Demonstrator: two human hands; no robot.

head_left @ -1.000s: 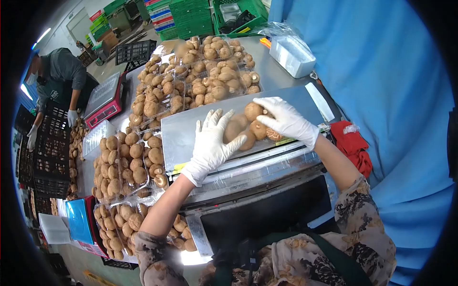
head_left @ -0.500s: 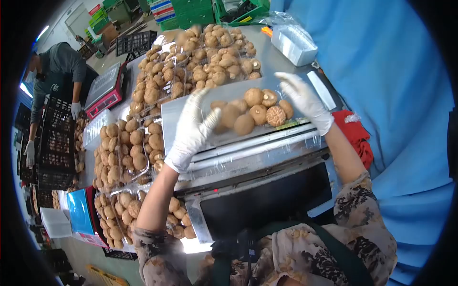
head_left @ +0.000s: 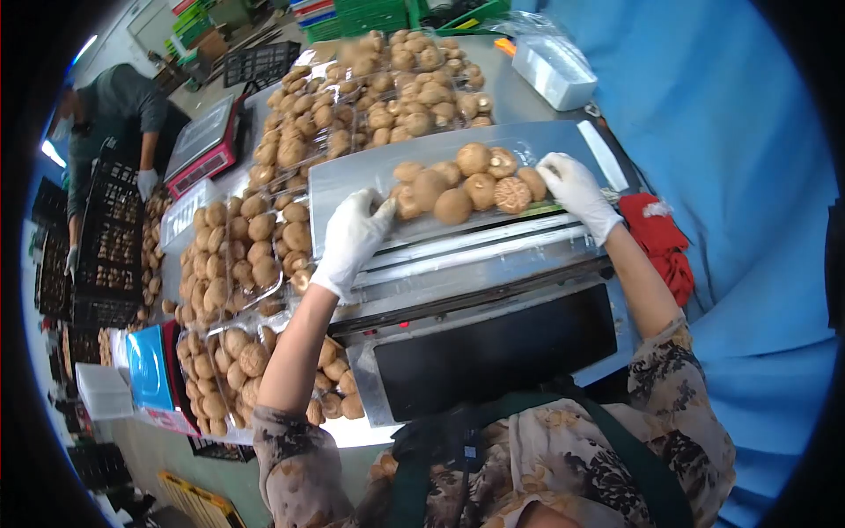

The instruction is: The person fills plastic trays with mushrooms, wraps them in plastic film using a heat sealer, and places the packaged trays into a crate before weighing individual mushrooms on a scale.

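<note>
Both my hands wear white gloves. My left hand [head_left: 359, 231] is at the left end of a group of several brown mushrooms [head_left: 452, 205], its thumb and fingers bent beside the leftmost ones. At the right end, the fingers of my right hand [head_left: 572, 189] reach the rightmost mushroom [head_left: 532, 183]. Whether either hand grips anything is hard to make out. The mushrooms lie under clear film on a metal plate [head_left: 339, 189] of a wrapping machine. One mushroom [head_left: 512, 195] has a cracked cap.
Clear trays of mushrooms [head_left: 260, 251] stand left of and behind the plate. White trays [head_left: 553, 72] are at the back right, beside a blue curtain [head_left: 687, 106]. A red cloth [head_left: 656, 246] lies right. A co-worker [head_left: 123, 110] bends over black crates [head_left: 110, 238] at left.
Both hands have come down and inward to the ends of the mushroom group; their fingers, spread wide before, are now more bent. The view has shifted slightly.
</note>
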